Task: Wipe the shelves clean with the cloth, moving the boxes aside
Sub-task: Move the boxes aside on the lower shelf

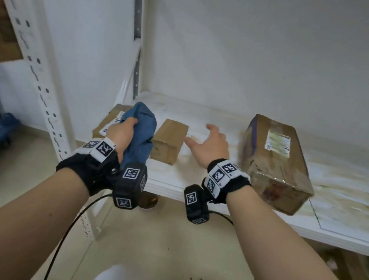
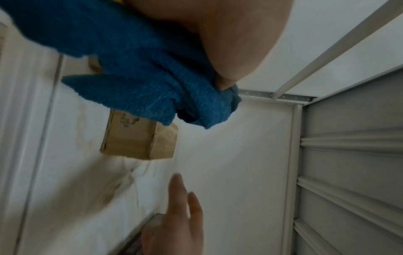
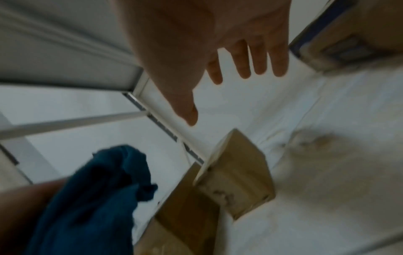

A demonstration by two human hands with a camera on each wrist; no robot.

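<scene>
**A:** How far along am I, judging from the head view?

**B:** Early, I'd say. The white shelf board [image 1: 206,116] carries brownish stains across its middle and right side, so most of the wiping looks undone. Only the far strip near the wall reads cleaner, and I can't tell whether that is wiped or never dirty.

**A:** My left hand [image 1: 121,134] has its grip curled tight round the bunched blue terry cloth [image 1: 140,133], lifted off the shelf at centre left of the frame. My right hand [image 1: 210,146] has its grip spread and holds nothing, hovering over the stained patch between two boxes.

**B:** Which boxes?

**A:** The small plain brown cardboard box [image 1: 169,141] sits just left of that hand. The large taped brown cardboard box with a printed label [image 1: 275,163] lies to the right, overhanging the front edge. A third, flat labelled cardboard box [image 1: 112,119] is half hidden behind the cloth.

**B:** Anything in them?

**A:** All three are closed, so their contents can't be seen. They probably need shifting again to reach the board beneath.
</scene>
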